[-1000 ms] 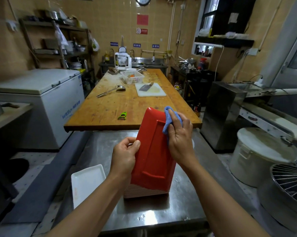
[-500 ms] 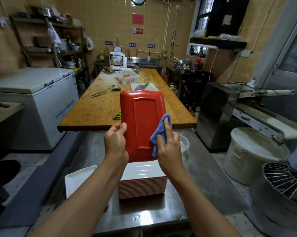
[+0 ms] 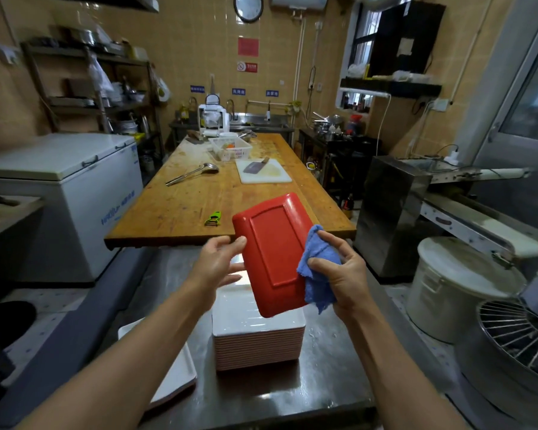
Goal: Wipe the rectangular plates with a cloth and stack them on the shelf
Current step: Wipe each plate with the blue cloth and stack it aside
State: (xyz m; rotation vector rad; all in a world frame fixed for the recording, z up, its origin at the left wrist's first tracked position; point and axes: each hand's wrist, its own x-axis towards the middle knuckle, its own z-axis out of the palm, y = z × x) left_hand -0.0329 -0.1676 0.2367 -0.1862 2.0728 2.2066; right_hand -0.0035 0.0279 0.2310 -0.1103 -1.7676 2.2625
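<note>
A red rectangular plate (image 3: 274,249) is held up over the steel counter, its underside toward me and its top tilted to the right. My left hand (image 3: 216,266) grips its left edge. My right hand (image 3: 343,274) holds a blue cloth (image 3: 317,268) pressed against the plate's right edge. Below the plate stands a stack of several rectangular plates (image 3: 258,339), white on top with red rims. One white plate (image 3: 174,377) lies flat at the left of the stack, partly hidden by my left forearm.
The steel counter (image 3: 329,367) butts against a long wooden table (image 3: 193,206) holding a green peeler (image 3: 213,218), a ladle, a cutting board with a cleaver (image 3: 263,170) and a white basket. A chest freezer (image 3: 66,187) stands left; a white bucket (image 3: 460,283) and metal machines stand right.
The plate has tilted from upright to leaning right and dropped lower. My right hand with the cloth slid down its right edge. The view has shifted upward.
</note>
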